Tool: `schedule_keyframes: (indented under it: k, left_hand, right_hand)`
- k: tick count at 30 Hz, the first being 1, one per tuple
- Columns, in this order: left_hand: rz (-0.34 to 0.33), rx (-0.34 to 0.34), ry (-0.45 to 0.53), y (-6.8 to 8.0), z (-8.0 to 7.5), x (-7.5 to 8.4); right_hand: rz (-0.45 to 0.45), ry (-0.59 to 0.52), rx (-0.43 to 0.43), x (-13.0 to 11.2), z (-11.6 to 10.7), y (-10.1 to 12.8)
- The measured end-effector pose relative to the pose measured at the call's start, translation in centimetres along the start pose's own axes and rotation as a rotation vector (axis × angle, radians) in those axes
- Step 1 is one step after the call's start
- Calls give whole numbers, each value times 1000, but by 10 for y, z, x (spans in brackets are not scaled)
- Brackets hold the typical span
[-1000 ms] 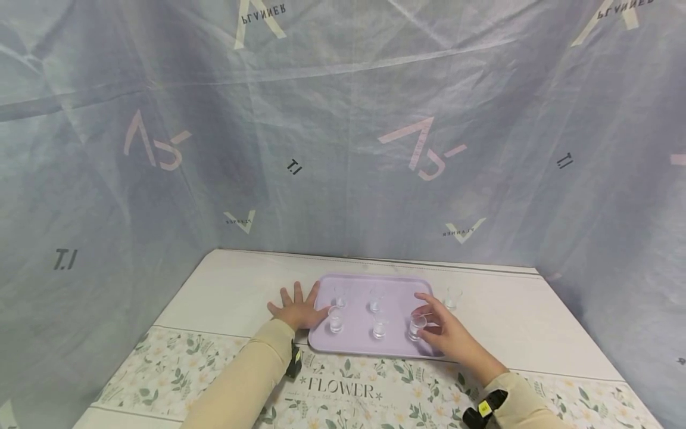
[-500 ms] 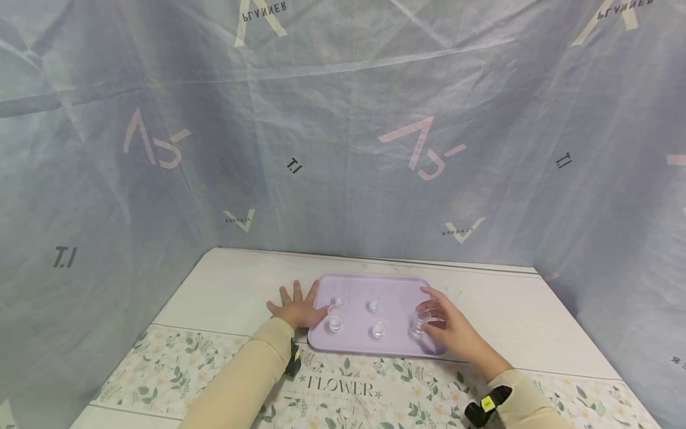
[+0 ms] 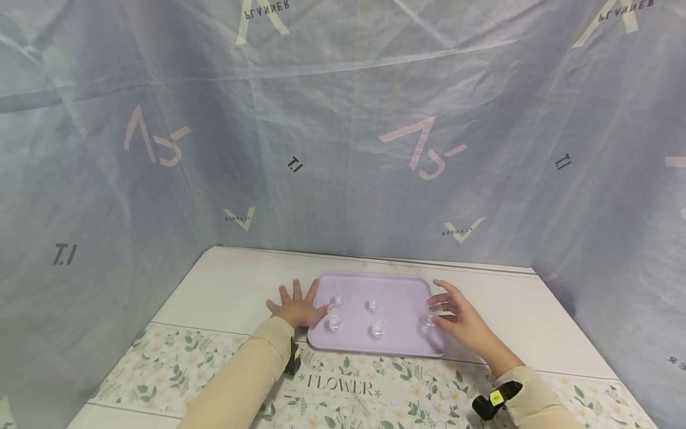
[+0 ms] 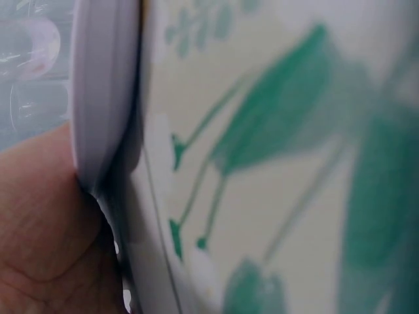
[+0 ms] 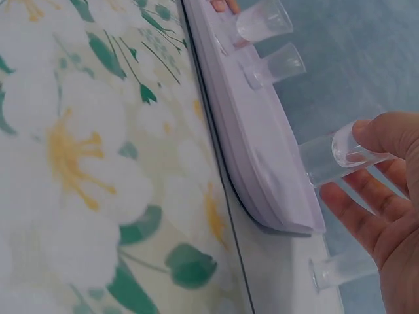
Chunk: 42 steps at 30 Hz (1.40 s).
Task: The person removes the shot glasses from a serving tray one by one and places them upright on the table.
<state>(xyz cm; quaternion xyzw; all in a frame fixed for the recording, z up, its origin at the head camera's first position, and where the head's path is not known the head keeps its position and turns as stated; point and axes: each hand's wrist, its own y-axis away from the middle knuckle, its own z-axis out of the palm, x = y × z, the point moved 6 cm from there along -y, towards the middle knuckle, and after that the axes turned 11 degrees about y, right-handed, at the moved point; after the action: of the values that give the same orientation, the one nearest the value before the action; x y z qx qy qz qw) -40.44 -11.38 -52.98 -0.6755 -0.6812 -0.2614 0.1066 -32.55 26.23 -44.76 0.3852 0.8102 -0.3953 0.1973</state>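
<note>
My right hand pinches a small clear shot glass between thumb and fingers, upright above the right edge of a lilac tray. In the right wrist view the thumb lies on the side of this held glass, which looks lifted off the tray. On the tray stand several more shot glasses, among them a front left glass and a front middle glass. Fingers spread, my left hand rests at the tray's left edge with the thumb over the rim.
Another shot glass stands on the table off the tray's right side, mostly hidden behind my right hand in the head view. A floral cloth covers the table's front part. Grey-blue curtains enclose the back and sides.
My right hand has carried the shot glass from the tray's front right part rightward and slightly back, to above the tray's right edge. The left hand has stayed put.
</note>
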Motion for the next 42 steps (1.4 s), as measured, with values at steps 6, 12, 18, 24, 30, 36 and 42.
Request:
schedule_keyframes:
  k: [6,12,18,24,30,36,42]
  left_hand:
    - [4,6,-11,2,-1,1]
    - [-3,6,-11,18,-13,13]
    - [-5,-7,-16,20,-12,12]
    - [-2,-12,0,30,-20,19]
    - [-12,-18,-11,18,-11,11]
    - [-12,-8,-5,2,-2,0]
    - [-10,-8,-5,7,-5,4]
  right_hand:
    - [5,3,24,4,-12,3]
    - [37,46,53,10,-26,6]
    - [97,119,100,22,-40,10]
    - [132,123,133,33,-48,16]
    - [165,138,164,41,-53,19]
    - [235,203,175,51,-56,20]
    - [299,238,185,57,-58,20]
